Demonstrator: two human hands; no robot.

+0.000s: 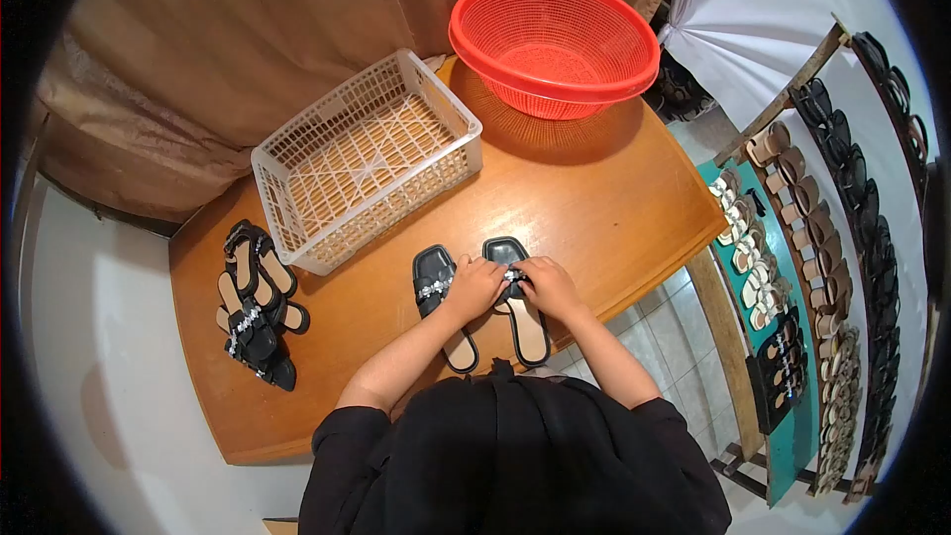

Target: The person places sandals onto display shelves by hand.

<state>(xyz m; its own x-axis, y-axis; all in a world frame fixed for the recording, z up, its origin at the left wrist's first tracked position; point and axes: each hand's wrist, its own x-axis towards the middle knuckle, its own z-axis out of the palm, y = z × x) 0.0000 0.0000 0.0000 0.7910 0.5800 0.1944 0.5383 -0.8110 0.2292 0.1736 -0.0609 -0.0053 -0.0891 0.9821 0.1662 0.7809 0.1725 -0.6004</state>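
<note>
"Sandals [528,325] by the table's [604,208] near edge: what's hidden?"
"Left hand [476,287] masks one glittery strap's [433,289] end; its grip, I can't tell. Right hand [548,286] pinches the other, smooth and black beneath sparkle."

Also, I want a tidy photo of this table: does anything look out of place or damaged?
The black sandals at the left end of the table look untidy: they lie in an overlapping heap, while the front pair sits side by side. I see no spill or clear damage.
</note>
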